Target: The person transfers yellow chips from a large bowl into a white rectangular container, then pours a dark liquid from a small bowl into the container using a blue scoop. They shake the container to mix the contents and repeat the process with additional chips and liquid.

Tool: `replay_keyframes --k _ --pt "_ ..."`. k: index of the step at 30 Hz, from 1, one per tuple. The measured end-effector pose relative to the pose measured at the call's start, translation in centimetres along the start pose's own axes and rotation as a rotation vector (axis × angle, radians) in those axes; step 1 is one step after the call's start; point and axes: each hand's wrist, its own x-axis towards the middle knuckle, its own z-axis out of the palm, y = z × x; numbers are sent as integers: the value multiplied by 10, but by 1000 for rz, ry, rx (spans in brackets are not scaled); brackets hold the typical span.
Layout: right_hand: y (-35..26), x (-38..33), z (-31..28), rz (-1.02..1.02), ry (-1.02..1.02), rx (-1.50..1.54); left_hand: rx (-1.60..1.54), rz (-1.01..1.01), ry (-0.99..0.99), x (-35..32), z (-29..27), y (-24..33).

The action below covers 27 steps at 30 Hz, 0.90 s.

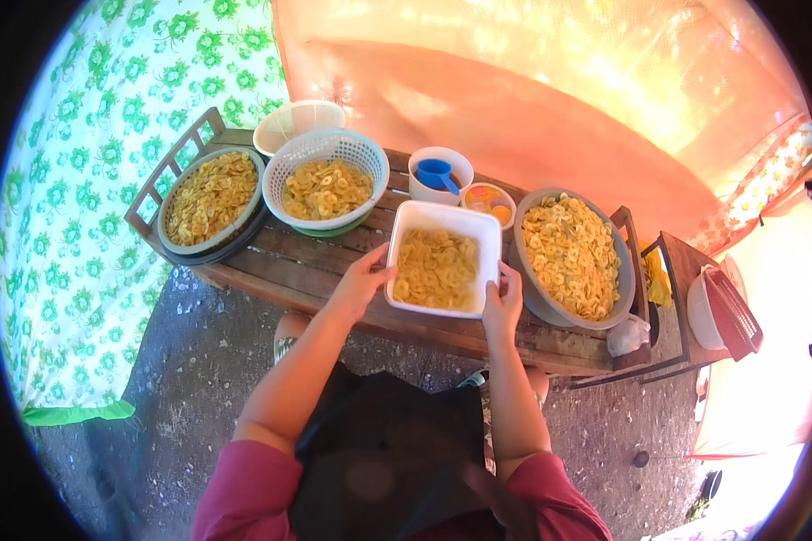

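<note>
A white square tub [445, 215] is between my two hands, over the front part of a slatted wooden bench [289, 263]. Thin yellow banana slices [435, 270] fill its bottom and look wet. My left hand [366, 281] grips the tub's left wall, thumb near the rim. On the opposite side, near the front right corner, my right hand [502, 299] holds the wall. Fingers under the tub are hidden. Just right of it stands a large grey basin [543, 302] heaped with banana slices.
A round tray [256, 185] of browner slices sits left. Beside it, a pale colander [370, 155] holds more, with a white basin [284, 119] behind. A blue dipper [436, 173] rests in a white bucket [419, 189] near a small round tub [506, 200]. Cloth sheets [514, 99] hang behind.
</note>
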Motion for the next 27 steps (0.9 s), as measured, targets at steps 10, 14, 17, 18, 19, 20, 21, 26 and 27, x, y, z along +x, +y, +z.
replay_keyframes --k 10,14,17,18,19,20,21,26,27 --pt "-4 -1 -5 -65 86 134 -33 160 -27 -2 7 3" --pt "-4 5 -4 120 -36 -62 -57 81 -46 0 5 6" --pt "-3 5 -1 -76 130 26 -74 158 -24 -3 6 7" --pt "-2 5 0 -157 106 12 -79 190 -11 -3 5 10" --pt "-2 4 1 -136 92 -8 -75 148 -17 -4 4 11" --pt "-2 4 1 -83 37 -16 -71 121 8 -5 4 12" --pt "-2 2 2 -81 62 -20 -109 76 2 -6 4 13" --pt "-9 2 3 -169 87 9 -158 168 16 -11 2 13" --pt "-11 3 3 -187 78 -6 -136 146 11 -12 1 13"
